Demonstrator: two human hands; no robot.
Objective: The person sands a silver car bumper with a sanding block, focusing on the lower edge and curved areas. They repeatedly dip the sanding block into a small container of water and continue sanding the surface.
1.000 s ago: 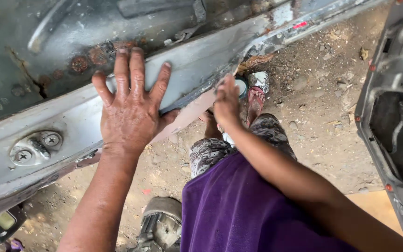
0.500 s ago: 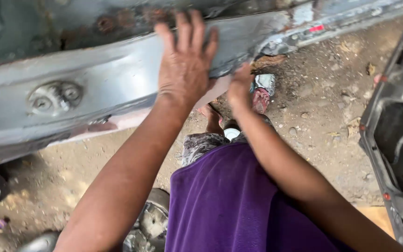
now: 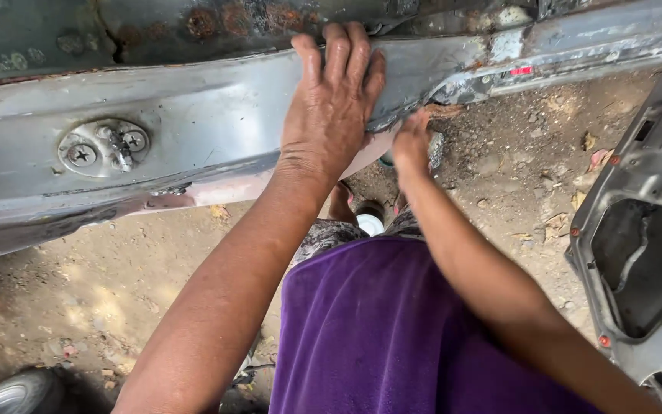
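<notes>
My left hand (image 3: 331, 107) lies flat, fingers together, on the grey car panel (image 3: 193, 146). At four o'clock, my right hand (image 3: 413, 142) touches its lower edge, apparently curled.

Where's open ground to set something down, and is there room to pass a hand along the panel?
Bare dirt ground lies open below the grey metal panel, between the tyre and the left arm. Another patch sits between the right hand and the door panel, littered with debris. It is crowded where the left hand presses the panel.
</notes>
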